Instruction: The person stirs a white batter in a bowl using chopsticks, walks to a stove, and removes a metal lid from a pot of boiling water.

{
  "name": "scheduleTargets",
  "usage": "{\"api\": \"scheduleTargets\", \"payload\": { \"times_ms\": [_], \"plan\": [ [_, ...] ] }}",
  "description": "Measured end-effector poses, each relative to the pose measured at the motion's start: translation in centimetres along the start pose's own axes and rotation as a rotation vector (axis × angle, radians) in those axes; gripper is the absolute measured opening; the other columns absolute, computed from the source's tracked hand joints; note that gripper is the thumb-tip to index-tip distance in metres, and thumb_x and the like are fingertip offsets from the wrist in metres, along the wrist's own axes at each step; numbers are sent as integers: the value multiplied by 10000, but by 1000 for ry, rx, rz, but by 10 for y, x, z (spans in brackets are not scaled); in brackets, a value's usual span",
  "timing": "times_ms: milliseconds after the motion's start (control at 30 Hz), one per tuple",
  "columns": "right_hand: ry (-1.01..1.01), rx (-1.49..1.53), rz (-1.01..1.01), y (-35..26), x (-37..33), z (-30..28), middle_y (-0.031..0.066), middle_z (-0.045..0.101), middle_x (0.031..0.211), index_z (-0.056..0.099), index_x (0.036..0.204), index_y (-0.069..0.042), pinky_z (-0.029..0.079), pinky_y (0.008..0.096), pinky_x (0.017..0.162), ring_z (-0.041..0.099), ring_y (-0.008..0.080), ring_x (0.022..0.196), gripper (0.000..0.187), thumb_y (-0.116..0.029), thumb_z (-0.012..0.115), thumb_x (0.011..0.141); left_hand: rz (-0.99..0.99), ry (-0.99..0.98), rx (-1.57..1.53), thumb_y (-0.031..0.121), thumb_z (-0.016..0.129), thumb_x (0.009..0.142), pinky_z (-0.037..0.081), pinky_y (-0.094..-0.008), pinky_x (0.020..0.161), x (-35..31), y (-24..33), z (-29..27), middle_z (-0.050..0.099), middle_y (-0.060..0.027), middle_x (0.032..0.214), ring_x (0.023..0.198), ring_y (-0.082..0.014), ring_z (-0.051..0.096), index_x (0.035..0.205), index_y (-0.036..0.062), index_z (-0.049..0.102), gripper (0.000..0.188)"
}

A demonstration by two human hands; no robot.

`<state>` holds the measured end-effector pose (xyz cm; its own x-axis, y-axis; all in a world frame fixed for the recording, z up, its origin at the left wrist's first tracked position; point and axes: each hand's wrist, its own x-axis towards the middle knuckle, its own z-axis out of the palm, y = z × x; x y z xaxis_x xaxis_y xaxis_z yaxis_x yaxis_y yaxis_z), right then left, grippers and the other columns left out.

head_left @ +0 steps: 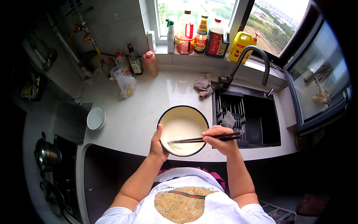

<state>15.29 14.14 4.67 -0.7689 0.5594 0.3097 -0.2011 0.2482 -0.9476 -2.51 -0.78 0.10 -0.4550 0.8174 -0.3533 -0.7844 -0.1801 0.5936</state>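
A cream enamel bowl (171, 116) with a dark blue rim stands at the counter's front edge, in front of me. Pale, creamy liquid or batter (182, 128) lies in it. My left hand (158, 143) is closed on the bowl's left side, thumb up at the rim. A pair of dark chopsticks (186, 140) is gripped in my right hand (220, 140), over the bowl's right rim. Their tips reach into the bowl at its lower left, at the surface of the contents. The fingers of my left hand beneath the bowl are hidden.
A white bowl (96, 118) sits at the counter's left. To the right is a black sink (261, 125) with a rack and a tall faucet (266, 61); a crumpled cloth (203, 86) lies beside it. Bottles (135, 61) and a plastic bag (125, 83) stand behind. A pot (47, 155) is far left.
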Motion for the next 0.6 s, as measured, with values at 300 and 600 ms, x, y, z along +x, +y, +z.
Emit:
{"api": "scheduleTargets", "payload": {
  "times_ms": [300,600],
  "plan": [
    [390,-472,-322,-1,-3,22,103,664,783,701,880,-14,507,252,590,636,183,655,140,32,715,749,44,-1,4,518,525,899,420,-367,988,1,0,1,563,-106,1238,1162,-231,526,1296,46,473,619],
    [-25,-50,64,-7,-7,6,91,684,806,714,906,-12,492,261,656,634,148,737,137,-8,722,770,33,36,-9,503,532,898,418,-374,993,-1,-3,-1,547,-120,1253,1166,-241,524,1289,43,473,607]
  ]
}}
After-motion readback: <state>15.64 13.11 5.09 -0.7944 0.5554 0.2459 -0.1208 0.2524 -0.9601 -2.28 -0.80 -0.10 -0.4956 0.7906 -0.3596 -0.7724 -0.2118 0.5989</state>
